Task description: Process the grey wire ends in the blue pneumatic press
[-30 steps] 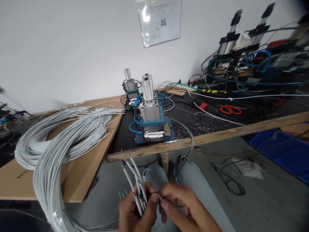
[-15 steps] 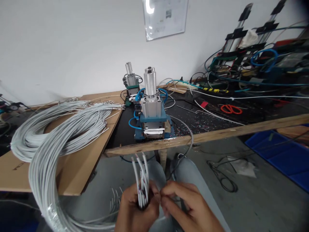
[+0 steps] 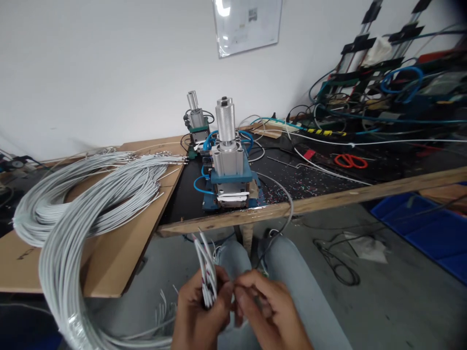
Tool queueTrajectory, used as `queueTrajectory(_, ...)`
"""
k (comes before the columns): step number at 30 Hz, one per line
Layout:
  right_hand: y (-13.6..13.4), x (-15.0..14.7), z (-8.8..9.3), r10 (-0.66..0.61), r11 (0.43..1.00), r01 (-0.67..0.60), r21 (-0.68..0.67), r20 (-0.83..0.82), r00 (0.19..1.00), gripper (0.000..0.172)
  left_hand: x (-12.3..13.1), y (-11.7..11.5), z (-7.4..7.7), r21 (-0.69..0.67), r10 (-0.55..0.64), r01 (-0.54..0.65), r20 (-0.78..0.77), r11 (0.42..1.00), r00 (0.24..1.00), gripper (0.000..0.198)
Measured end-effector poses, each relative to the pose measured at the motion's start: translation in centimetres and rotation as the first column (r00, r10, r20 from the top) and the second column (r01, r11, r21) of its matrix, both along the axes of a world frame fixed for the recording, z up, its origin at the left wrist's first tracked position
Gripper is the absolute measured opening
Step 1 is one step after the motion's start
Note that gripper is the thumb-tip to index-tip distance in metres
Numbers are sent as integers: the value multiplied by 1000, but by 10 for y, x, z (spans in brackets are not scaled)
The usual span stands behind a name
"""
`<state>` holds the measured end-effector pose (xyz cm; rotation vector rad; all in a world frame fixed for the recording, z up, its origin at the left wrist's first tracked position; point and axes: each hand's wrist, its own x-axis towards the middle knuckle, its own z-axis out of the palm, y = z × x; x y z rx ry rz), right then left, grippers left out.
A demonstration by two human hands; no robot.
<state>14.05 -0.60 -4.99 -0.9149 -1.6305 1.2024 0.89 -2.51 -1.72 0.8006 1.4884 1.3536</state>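
My left hand (image 3: pixel 204 308) is closed around a small bunch of white cables (image 3: pixel 207 272), whose ends stick up above the fist. Close against its thumb, my right hand (image 3: pixel 268 308) is pinched, with thumb and forefinger pressed together; what they grip is too small and blurred to make out. Both hands are low in the view, over the lap. To the left, a thick bundle of white cables (image 3: pixel 65 262) hangs off a cardboard sheet (image 3: pixel 105 272) and runs down toward my left hand. Clear wrap (image 3: pixel 76 328) binds it near the bottom.
A pneumatic press (image 3: pixel 229 160) stands at the table's front edge (image 3: pixel 328 197), with a second press (image 3: pixel 197 121) behind. Orange-handled scissors (image 3: pixel 350 161) and loose cables lie to the right. A blue bin (image 3: pixel 423 233) sits on the floor at right.
Both hands have shifted slightly left, still close together. The cable ends in my left hand lean more to the left. The view has moved a little.
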Motion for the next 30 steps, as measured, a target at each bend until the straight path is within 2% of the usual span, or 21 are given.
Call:
queueTrajectory(1, -6, -12, -8, -57, 994, 45, -101, -124, 991, 36, 3, -1, 1, -21, 36, -34, 85, 999, 996, 39)
queueTrajectory(3, -17, -34, -20, -208, 958, 144, -246, -257, 944, 44, 7, -5, 2, -36, 96, -90, 183, 995, 978, 53)
queueTrajectory(5, -24, -49, -28, -313, 924, 219, -314, -292, 904, 49, 7, -7, 0, -36, 133, -129, 214, 991, 968, 58)
queueTrajectory(7, -27, -55, -31, -358, 910, 265, -320, -283, 890, 50, 6, -9, -3, -49, 148, -140, 225, 989, 963, 58)
queueTrajectory(13, -26, -57, -38, -367, 913, 306, -271, -212, 906, 53, 4, -10, -6, -51, 178, -171, 285, 984, 942, 56)
queueTrajectory(22, -26, -53, -40, -366, 920, 323, -223, -186, 912, 47, 5, -7, -2, -61, 192, -183, 228, 981, 954, 61)
queueTrajectory(27, -26, -48, -42, -325, 941, 306, -142, -146, 934, 40, 4, -7, -4, -69, 159, -149, 174, 986, 972, 61)
queueTrajectory(30, -19, -39, -37, -253, 967, 250, -37, -94, 963, 36, 2, -5, -3, -80, 130, -117, 171, 990, 977, 61)
